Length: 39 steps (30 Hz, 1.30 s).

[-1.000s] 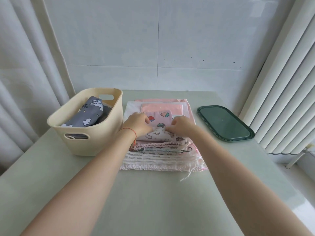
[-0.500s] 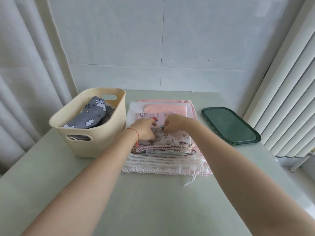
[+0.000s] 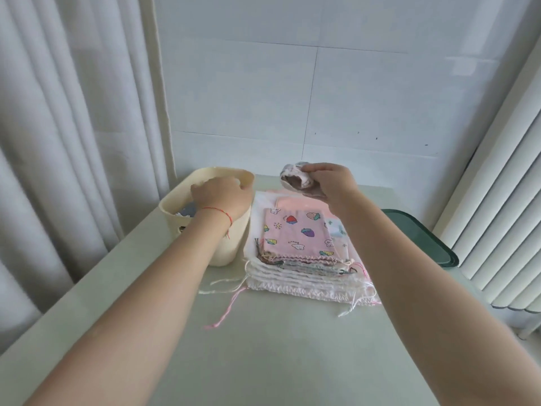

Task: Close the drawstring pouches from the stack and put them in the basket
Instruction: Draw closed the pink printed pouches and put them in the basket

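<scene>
At centre frame, slightly right, a small bunched pouch (image 3: 295,180) is pinched between the curled fingers and thumb of the right hand (image 3: 330,183) and held in the air above the far end of the stack (image 3: 307,259); its mouth looks gathered, though whether it is drawn fully closed cannot be told. To its left, the left hand (image 3: 222,194) is seen with fingers curled inward over the near rim of the basket (image 3: 205,253); whether a cord or anything else is held in it cannot be made out. A thin red thread is worn on that wrist. The cream basket is placed at left of centre, touching the left side of the stack, and a scrap of grey printed cloth is glimpsed inside, so at least one pouch appears to have been put away already. The stack lies flat on the pale green table (image 3: 263,347), topped by a pink pouch with a fruit print, with many gathered edges layered beneath and loose cords trailing toward the lower frame. Most of the work is judged to be left. A dark green tray (image 3: 421,238) lies at the right edge.
</scene>
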{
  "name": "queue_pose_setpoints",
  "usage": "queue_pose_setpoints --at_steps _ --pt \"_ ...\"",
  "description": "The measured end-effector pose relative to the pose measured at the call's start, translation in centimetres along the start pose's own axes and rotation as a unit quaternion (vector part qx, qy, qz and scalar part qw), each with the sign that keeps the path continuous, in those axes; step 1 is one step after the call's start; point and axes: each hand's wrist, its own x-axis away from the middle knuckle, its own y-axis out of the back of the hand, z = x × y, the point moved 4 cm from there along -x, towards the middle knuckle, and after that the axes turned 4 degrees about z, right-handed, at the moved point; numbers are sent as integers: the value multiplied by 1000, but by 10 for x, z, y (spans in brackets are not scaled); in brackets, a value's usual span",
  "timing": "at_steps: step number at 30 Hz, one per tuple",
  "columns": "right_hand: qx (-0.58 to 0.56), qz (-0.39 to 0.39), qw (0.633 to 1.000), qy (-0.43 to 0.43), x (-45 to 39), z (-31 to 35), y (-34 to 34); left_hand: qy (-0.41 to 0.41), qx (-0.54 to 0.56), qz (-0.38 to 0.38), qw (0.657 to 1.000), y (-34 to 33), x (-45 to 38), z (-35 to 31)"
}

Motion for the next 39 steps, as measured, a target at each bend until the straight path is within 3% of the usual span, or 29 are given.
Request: queue_pose_setpoints --at_steps 3,5,7,11,14,16,19,20,22,25,31,34,36,38,39 --pt "-30 51 998 8 16 8 -29 5 145 92 985 -1 5 19" --pt "-7 61 998 20 21 7 -48 7 286 124 950 -3 8 25" --pt "53 48 997 39 21 5 -63 25 353 78 932 8 10 35" --pt "130 64 987 69 23 1 -91 49 338 -130 931 37 6 69" --pt "196 112 970 94 24 -4 -117 -15 293 -159 943 46 0 65" --pt "310 131 935 112 18 -12 -133 -83 213 -73 971 35 -8 54" --pt "557 159 805 126 14 -23 -145 -120 68 127 982 6 -17 47" --pt "607 158 768 131 13 -24 -145 -125 52 160 978 0 -19 48" --pt "633 139 746 152 11 -19 -141 -123 63 156 978 -3 -23 47" --pt "595 111 777 172 5 -13 -128 -105 60 127 984 -2 -32 46" --pt "520 127 833 138 0 -28 -106 -135 -103 333 927 -33 -33 26" --pt "470 111 862 152 1 -32 -96 -90 -140 356 919 -37 -38 25" --pt "423 77 885 176 3 -30 -87 -84 -94 261 957 -24 -40 19" --pt "383 54 905 175 6 -28 -74 -70 50 45 995 -4 -34 4" --pt "376 53 911 163 7 -27 -67 -89 127 -55 986 5 -24 -6"
